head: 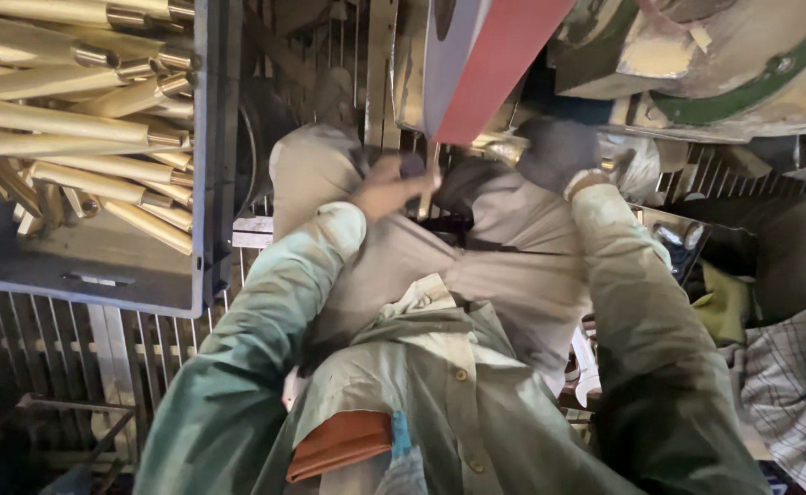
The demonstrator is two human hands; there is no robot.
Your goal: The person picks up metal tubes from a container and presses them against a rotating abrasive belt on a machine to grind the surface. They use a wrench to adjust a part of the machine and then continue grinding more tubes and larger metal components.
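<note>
My left hand (386,188), bare, is closed around the lower end of a pale wooden handle (429,176) just under a red sanding belt (499,64). My right hand (557,152) wears a dark glove with a pale cuff and grips the shiny metal end of the piece (499,147) beside the belt. Both hands are raised over my knees, close together, and the belt slants down between them. How the piece meets the belt is hidden by my hands. My green sleeves fill the lower half of the head view.
A grey crate (206,183) at the left holds several wooden handles with metal ferrules (73,124). A metal grate (146,348) lies below it. A cream and green machine housing (723,55) stands at the upper right, and a checked cloth (797,385) at the right edge.
</note>
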